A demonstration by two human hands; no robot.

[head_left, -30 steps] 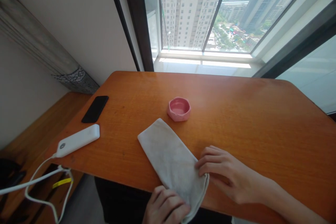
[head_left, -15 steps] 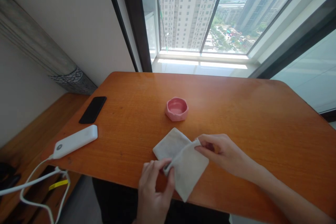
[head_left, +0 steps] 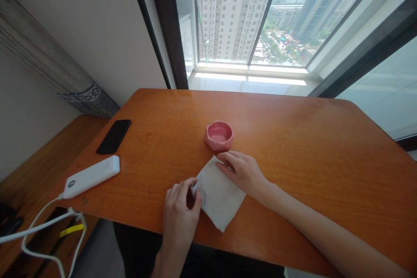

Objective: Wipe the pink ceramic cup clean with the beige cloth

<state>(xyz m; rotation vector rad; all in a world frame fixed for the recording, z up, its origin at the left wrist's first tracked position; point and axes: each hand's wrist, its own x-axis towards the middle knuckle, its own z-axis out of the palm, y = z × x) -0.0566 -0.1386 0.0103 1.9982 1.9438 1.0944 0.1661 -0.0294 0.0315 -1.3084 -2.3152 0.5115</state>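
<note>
A white cloth (head_left: 221, 197), folded into a rough square, lies on the wooden table near its front edge. Its left corner is pinched between the thumb and fingers of my left hand (head_left: 180, 208). My right hand (head_left: 243, 169) has closed on the cloth's far corner, its wrist passing over the right side. Just beyond that corner sits a pink faceted bowl (head_left: 219, 136), apart from both hands. The cloth's underside is hidden.
A black phone (head_left: 114, 137) and a white power bank (head_left: 92, 177) lie at the table's left side. White cables (head_left: 42, 223) run from the power bank off the left edge. Beyond the brown table (head_left: 309, 147) is a window (head_left: 234, 21).
Both hands have moved away from me and to the left with the cloth's edge. The upper layer now covers the part of the cloth that lay visible beneath it.
</note>
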